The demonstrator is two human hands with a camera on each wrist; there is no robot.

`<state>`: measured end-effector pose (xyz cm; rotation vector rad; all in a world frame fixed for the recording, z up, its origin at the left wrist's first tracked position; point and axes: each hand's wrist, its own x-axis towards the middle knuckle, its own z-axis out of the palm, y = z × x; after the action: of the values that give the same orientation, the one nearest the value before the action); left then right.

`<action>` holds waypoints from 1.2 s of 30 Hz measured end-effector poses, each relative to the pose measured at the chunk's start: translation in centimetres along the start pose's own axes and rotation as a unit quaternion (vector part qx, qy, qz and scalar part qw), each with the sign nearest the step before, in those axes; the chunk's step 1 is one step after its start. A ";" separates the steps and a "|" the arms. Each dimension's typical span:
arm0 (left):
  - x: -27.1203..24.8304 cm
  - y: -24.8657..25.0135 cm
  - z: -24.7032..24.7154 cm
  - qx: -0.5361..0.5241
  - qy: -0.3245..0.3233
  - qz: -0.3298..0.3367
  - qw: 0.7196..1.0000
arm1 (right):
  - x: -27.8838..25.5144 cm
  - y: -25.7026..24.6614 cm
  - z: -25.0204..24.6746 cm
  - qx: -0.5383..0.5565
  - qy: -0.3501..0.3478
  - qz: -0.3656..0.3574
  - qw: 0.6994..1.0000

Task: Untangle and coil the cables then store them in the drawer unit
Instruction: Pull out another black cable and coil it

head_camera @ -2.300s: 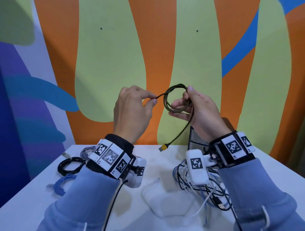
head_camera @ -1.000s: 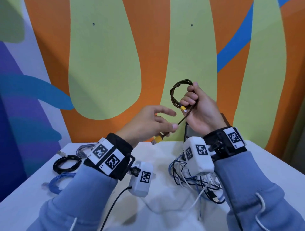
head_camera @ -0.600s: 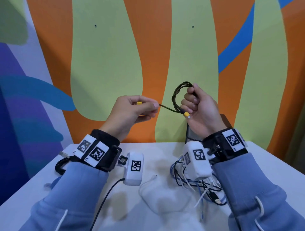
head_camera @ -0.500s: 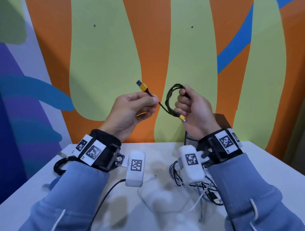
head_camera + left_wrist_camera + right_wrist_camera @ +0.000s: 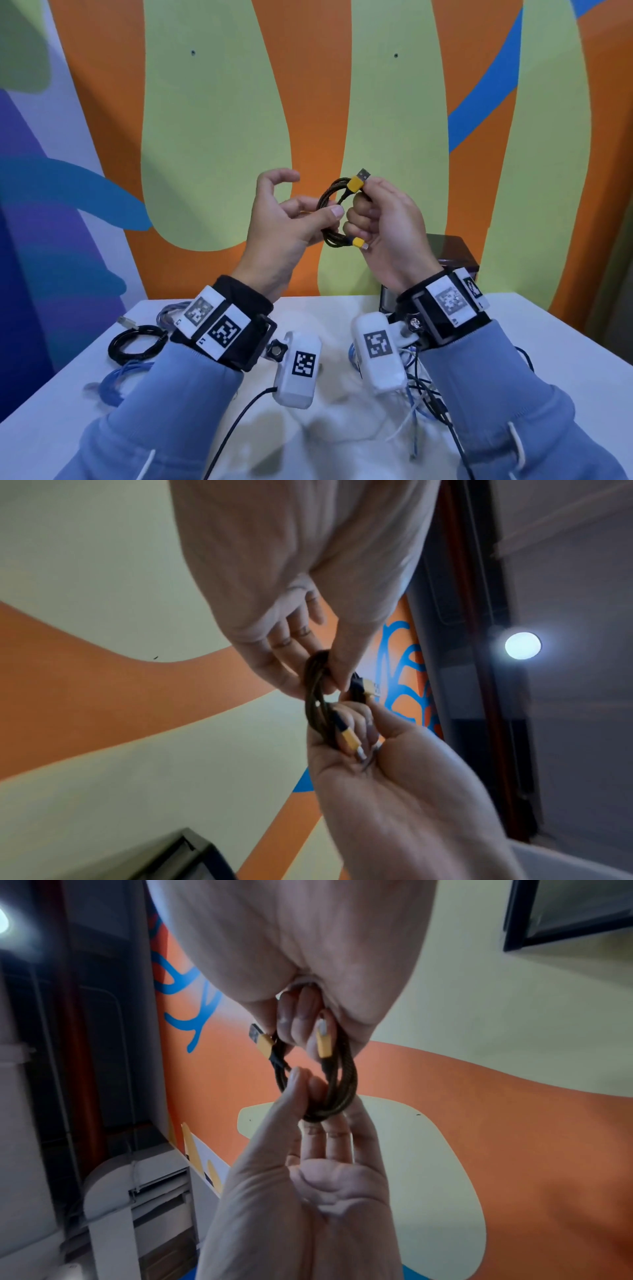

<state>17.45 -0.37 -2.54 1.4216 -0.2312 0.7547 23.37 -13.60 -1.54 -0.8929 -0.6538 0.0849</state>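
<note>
Above the table (image 5: 342,308), the right hand (image 5: 387,226) grips the coiled braided cable (image 5: 329,205); the left hand (image 5: 281,219) pinches its loop between thumb and fingers.

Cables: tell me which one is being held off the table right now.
The dark braided cable with yellow connectors, coiled small and gripped between the left hand and right hand. The black coil, blue cable and tangled pile lie on the table.

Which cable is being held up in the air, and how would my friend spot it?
Look above the white table, between the two hands. The braided cable is a small dark coil with yellow plugs, unlike the black coil lying on the table.
</note>
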 end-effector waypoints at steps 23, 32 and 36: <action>0.5 1.0 0.0 -0.253 0.040 -0.267 0.929 | 0.4 0.4 -0.6 -0.008 0.020 0.043 0.999; 0.1 0.7 -0.3 -0.128 0.013 -0.142 0.981 | 0.9 0.4 -1.6 -0.105 0.097 -0.003 0.990; -0.3 1.5 -1.1 0.008 -0.107 -0.066 0.992 | 0.7 -0.2 -1.9 -0.232 0.067 -0.060 0.969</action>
<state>16.07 0.49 -1.69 1.5181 -0.2947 0.4959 24.90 -14.84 -1.88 -1.2931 -0.6100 -0.2458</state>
